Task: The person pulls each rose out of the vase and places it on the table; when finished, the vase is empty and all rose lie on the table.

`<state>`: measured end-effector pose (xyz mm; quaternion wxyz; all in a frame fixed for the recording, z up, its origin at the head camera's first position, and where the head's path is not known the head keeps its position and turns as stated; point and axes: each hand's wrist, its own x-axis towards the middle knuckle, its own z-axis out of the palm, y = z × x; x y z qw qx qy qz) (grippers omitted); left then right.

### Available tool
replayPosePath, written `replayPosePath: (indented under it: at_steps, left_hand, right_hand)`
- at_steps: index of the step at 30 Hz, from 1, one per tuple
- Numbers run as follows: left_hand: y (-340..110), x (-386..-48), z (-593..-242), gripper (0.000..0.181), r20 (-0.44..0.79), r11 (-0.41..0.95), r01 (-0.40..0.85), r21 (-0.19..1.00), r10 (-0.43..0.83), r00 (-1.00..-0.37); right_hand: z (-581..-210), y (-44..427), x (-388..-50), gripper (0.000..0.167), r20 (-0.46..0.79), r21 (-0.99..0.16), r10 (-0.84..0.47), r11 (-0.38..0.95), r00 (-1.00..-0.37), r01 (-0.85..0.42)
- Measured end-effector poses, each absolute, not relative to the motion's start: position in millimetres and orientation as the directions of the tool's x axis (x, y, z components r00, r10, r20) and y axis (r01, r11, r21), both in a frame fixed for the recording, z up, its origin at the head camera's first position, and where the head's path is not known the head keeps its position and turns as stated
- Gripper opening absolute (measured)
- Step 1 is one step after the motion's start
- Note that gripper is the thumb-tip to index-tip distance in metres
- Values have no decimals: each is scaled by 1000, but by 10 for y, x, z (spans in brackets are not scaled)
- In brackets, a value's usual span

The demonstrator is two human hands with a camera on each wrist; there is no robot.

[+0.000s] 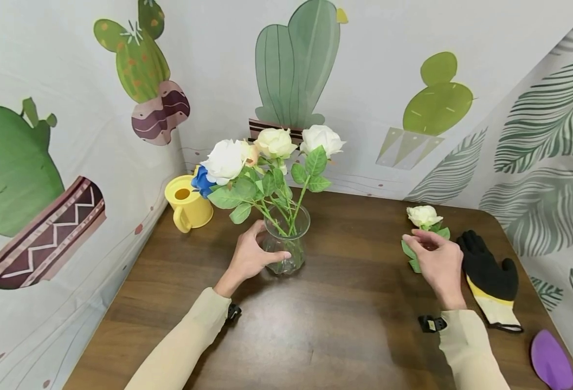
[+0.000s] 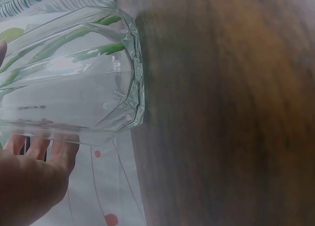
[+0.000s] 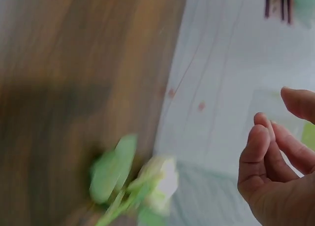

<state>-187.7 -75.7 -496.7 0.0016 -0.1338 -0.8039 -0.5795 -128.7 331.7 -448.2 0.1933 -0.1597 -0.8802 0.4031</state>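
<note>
My left hand grips the side of a clear glass vase, thumb in front and fingers behind. White and cream roses with green leaves stand in the vase, stems inside, beside a blue flower. On the right, my right hand is over a single cream rose lying on the table. In the right wrist view its fingers are loosely bent, thumb apart from them, nothing between, and the rose shows apart from the hand.
A yellow watering can stands behind and left of the vase. A black, yellow and white glove lies right of my right hand, and a purple object is near the right edge. Printed cloth hangs behind the wooden table.
</note>
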Motion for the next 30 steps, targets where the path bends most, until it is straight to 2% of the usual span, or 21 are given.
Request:
replayPosePath:
  at_steps: [9, 16, 23, 30]
  left_hand:
    - [-757, -1873, -4976, 70, 168, 294, 226, 929, 210, -963]
    - [-757, -1865, -4982, 69, 160, 309, 218, 926, 200, -967]
    - [-761, -1848, -4975, 69, 152, 306, 209, 929, 202, -968]
    - [-762, -1869, -4975, 71, 167, 292, 225, 930, 210, -963]
  right_hand:
    - [-4366, 2744, -1355, 29, 184, -916, 392, 401, -901, -12]
    - [-4281, 2360, -1452, 28, 211, -953, 345, 281, -915, -114]
    - [-4220, 2047, -1567, 28, 171, -972, 235, 201, -957, -125]
    - [-4218, 1814, -1735, 30, 176, -977, 163, 147, -971, -153]
